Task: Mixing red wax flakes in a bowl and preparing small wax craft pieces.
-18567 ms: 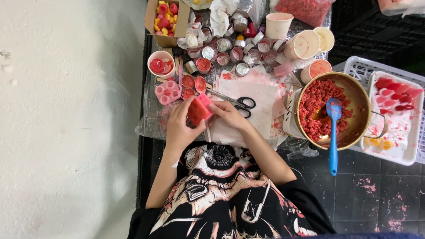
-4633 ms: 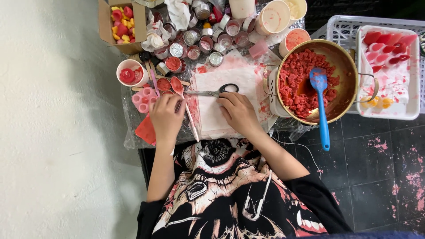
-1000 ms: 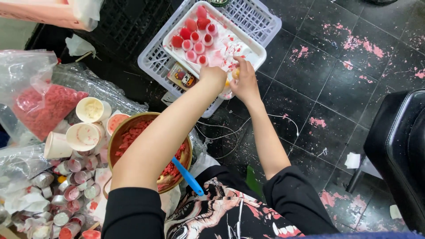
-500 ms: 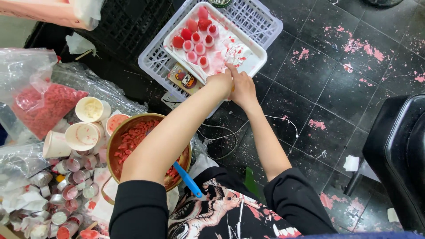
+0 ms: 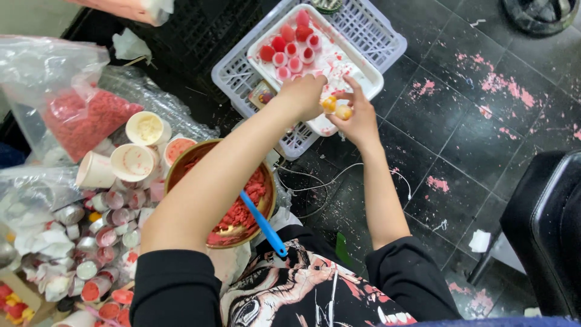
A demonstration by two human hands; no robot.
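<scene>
A white lattice basket (image 5: 369, 36) at twelve o'clock carries a white tray (image 5: 357, 75) of small red cups. At its near rim, both hands pinch yellow-orange pieces: left hand (image 5: 302, 94) closed on one piece (image 5: 328, 103), right hand (image 5: 357, 118) on another (image 5: 344, 112).

A clear plastic bag (image 5: 72, 115), part-filled with red granules, lies at the left edge beside the paper cups. A second clear bag with pinkish contents (image 5: 130, 7) sits at the top edge, cut off by the frame. A small rectangular printed packet (image 5: 261, 95), yellow and dark, lies inside the white basket against the tray. A cardboard box (image 5: 15, 303) holding red and yellow pieces occupies the bottom-left corner.
</scene>
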